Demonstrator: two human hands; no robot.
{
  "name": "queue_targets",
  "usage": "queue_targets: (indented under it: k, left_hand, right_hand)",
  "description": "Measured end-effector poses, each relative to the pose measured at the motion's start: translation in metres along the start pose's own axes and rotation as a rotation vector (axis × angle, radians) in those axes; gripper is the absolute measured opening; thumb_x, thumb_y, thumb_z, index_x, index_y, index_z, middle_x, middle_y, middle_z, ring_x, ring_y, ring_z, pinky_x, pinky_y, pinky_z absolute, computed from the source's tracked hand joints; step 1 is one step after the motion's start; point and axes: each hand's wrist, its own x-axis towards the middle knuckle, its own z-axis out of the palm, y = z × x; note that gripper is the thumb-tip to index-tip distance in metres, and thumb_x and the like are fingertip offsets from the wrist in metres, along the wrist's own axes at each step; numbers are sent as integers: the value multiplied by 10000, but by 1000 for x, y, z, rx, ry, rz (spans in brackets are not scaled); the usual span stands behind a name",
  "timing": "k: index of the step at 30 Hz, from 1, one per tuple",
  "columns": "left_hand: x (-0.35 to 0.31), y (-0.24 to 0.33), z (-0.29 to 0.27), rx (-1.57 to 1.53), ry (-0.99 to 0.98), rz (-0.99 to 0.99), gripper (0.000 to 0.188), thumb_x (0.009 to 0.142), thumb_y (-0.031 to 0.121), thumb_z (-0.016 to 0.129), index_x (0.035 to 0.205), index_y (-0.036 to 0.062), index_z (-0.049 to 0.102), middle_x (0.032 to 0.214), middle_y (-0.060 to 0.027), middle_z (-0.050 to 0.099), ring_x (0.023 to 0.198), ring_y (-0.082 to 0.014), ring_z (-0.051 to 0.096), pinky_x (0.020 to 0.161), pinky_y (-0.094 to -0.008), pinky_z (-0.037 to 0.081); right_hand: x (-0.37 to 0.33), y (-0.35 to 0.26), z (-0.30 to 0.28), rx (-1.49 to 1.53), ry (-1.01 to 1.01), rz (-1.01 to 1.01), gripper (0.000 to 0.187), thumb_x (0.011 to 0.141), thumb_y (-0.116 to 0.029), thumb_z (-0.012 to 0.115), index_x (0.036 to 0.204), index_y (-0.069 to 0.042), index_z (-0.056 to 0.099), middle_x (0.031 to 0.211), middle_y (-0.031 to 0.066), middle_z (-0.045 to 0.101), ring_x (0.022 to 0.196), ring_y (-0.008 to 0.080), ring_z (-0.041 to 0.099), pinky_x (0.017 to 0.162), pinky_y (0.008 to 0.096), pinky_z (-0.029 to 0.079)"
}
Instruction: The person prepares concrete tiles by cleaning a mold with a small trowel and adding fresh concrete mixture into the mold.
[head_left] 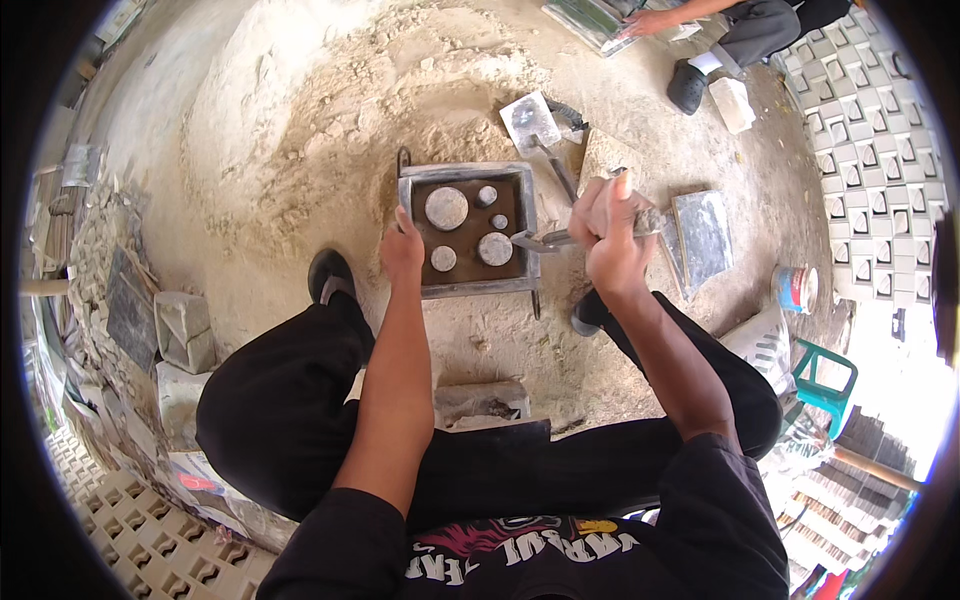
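Note:
On the ground between my feet lies a rectangular metal mould frame (470,289) with a handle at each end. Brown material (468,227) fills its inside, around several round grey discs, among them a large one (446,209). My left hand (402,249) grips the frame's left side, thumb upward. My right hand (612,232) is closed round the thick, dusty handle of a narrow metal trowel-like tool (548,241). Its tip meets the frame's right side, beside a disc (495,249). The exact blade shape is hard to make out.
Beyond the mould spreads loose pale sand (350,110). A square-bladed trowel (532,122) lies far right of it, near flat grey plates (704,235). A co-worker's hand (652,22) rests at a panel (592,22). Right stand a bucket (795,289) and a green stool (826,373).

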Motion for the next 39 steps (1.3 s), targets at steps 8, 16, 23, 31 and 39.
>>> queue_targets:
  k: [8,16,23,31,39]
  left_hand:
    - [-1,3,-1,9,3,5,747,955,597,229,1082,-7,649,1038,-268,643,1019,-452,581,892,-520,437]
    - [0,3,-3,-1,-16,-16,719,950,587,265,1072,1,664,1049,-261,644,1015,-446,589,892,-513,448]
    - [-4,1,-1,-33,2,8,728,948,590,266,1089,-4,662,1054,-264,643,1014,-447,589,899,-515,442]
    - [3,0,4,-44,-16,11,742,945,605,242,1095,14,665,1053,-260,646,1014,-445,590,888,-523,445]
    - [2,-4,-1,-6,-47,-22,745,943,611,232,1101,26,664,1060,-262,642,1025,-442,587,894,-517,444]
  right_hand:
    - [-21,27,-1,-36,-181,-41,523,986,-396,473,597,-47,460,529,-11,424,471,72,370,439,258,286]
    - [-31,65,0,-51,-297,-89,537,996,-360,446,561,-68,329,519,43,417,454,92,319,425,259,245]
    - [-53,116,-13,-323,-133,144,516,994,-257,476,533,-51,369,505,5,400,465,95,327,450,290,247]
    - [-57,104,-3,-277,-117,211,474,984,-231,521,559,-41,429,549,-47,406,536,54,352,482,269,283]
    - [-68,101,14,-327,-258,126,457,992,-232,511,600,-12,428,552,-35,373,563,59,315,476,292,278]
